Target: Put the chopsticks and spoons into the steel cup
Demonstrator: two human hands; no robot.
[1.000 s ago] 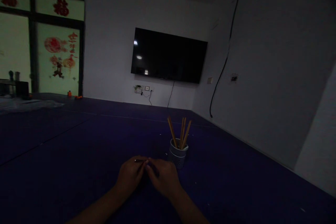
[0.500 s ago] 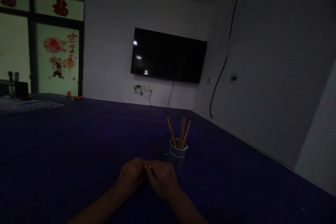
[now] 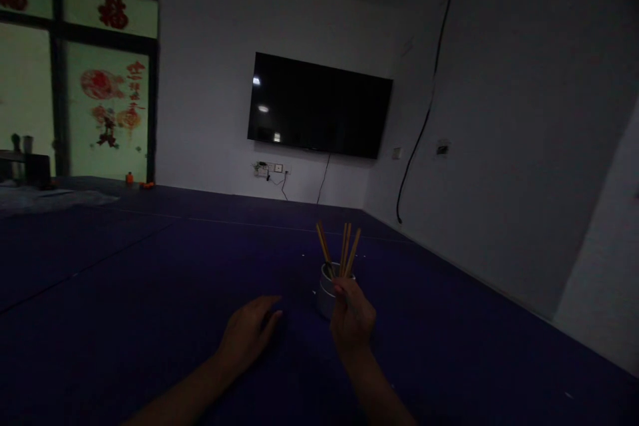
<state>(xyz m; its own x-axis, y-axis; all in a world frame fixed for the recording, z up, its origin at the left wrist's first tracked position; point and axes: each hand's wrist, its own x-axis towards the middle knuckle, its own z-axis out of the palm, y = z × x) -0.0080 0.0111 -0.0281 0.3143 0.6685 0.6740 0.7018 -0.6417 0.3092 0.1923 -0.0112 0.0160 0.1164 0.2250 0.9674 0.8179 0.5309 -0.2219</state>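
The grey cylindrical cup [image 3: 325, 298] stands upright on the dark purple worktop [image 3: 200, 266], ahead of the person and slightly toward one o'clock. Several slender tan sticks [image 3: 353, 251] rise from it, fanned from eleven to one o'clock, their tops well above the rim.

The right hand [image 3: 353, 325] is at the cup's four to five o'clock side, its fingers drawn together at the rim, close against the sticks. Whether they pinch a stick, the rim or something small cannot be told: the hand hides the contact and the light is dim. The left hand [image 3: 244, 336] lies toward eight o'clock, apart from the cup, released, with thumb and forefinger spread.

The likeliest trouble, as I judge it, is at the rim. A sideways pull there could tip the cup toward the person, since the tall sticks may make it top-heavy and the left hand does not brace it. A knuckle could also catch a stick and swing it across the others or flip it out. With the fingers covering the near rim, anything lowered there might miss the opening.

A tiny white scrap [image 3: 314, 291] lies just beside the cup at nine o'clock; it looks too slight to matter unless the cup slides over it.
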